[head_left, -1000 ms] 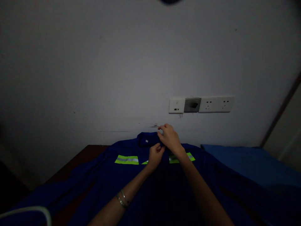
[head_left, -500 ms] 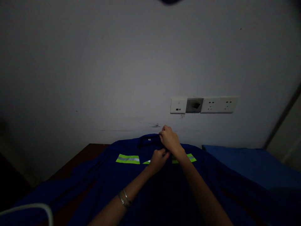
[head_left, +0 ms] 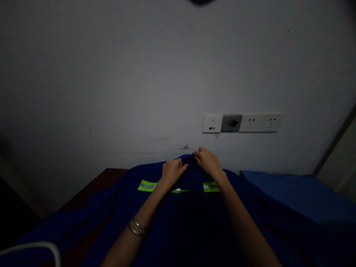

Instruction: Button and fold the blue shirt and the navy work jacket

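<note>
Just below the wall sockets (head_left: 243,123), the blue jacket (head_left: 194,222) lies spread flat on the table (head_left: 94,189), and the left hand (head_left: 171,171) and right hand (head_left: 209,162), close together, both pinch its collar (head_left: 189,160), probably because that raised edge is easiest to grip.
</note>
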The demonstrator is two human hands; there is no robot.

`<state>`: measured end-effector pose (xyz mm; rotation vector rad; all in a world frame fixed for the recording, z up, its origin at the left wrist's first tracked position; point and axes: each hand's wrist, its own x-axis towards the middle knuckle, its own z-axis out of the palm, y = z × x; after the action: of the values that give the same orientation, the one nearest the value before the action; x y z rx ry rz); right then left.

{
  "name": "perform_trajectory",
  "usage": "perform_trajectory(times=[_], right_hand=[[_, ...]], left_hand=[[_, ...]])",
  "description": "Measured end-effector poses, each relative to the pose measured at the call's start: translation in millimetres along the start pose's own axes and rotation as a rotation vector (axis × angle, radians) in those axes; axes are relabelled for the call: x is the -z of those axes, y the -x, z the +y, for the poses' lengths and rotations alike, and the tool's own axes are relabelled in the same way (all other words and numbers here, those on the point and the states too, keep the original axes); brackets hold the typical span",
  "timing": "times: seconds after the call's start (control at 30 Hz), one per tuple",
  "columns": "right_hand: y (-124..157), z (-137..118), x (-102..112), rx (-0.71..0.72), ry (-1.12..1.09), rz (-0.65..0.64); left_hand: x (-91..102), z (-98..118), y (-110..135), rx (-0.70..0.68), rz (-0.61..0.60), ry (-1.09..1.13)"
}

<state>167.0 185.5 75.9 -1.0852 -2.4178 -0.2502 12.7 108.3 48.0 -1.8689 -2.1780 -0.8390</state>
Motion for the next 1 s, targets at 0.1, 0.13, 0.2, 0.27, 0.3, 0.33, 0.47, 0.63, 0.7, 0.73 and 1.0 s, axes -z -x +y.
perform_trajectory(times=[0.1,0.13,0.2,0.27,0.3,0.33,0.47,0.63,0.7,0.73,1.0], right_hand=[[-1.2,-0.7,-1.0,0.013,-0.012,-0.013],[-1.6,-1.0,-0.9,0.008,-0.012,-0.017],[-2.1,-1.2,-0.9,-0.006,-0.012,-0.016],[-2.2,-1.3,-2.1,-0.019,-0.019,-0.009],[-2.0,-1.6,-3.5,-0.022,-0.023,-0.008],[-1.8,-2.1,-5.4,-0.023,-0.027,-0.014],[-0.9,-4.8,-16.9,-0.045,-0.035,-0.100],[-3.2,0.5,-28.5,-0.107,-0.051,-0.128],[-4.5,6.0,-30.1,-0.123,-0.072,-0.102],[-5.1,8.6,-30.6,-0.129,-0.085,-0.091],[-12.2,14.5,-48.6,-0.158,-0.443,0.055]], left_hand=[[23.6,-15.6,-5.4,0.043,-0.002,-0.179],[28.1,-21.6,-6.6,0.044,-0.030,-0.225],[33.0,-32.6,-8.7,0.046,-0.106,-0.291],[34.5,-40.4,-10.6,0.044,-0.157,-0.312],[34.3,-42.8,-11.6,0.038,-0.160,-0.306],[33.8,-44.5,-12.6,0.033,-0.150,-0.292],[29.2,-47.6,-16.0,0.050,-0.055,-0.221],[26.7,-63.4,-20.4,0.058,-0.069,-0.160],[28.4,-74.4,-21.9,0.066,-0.152,-0.096],[29.3,-79.8,-22.7,0.080,-0.206,-0.039],[11.2,-87.6,-34.3,0.342,-0.246,0.659]])
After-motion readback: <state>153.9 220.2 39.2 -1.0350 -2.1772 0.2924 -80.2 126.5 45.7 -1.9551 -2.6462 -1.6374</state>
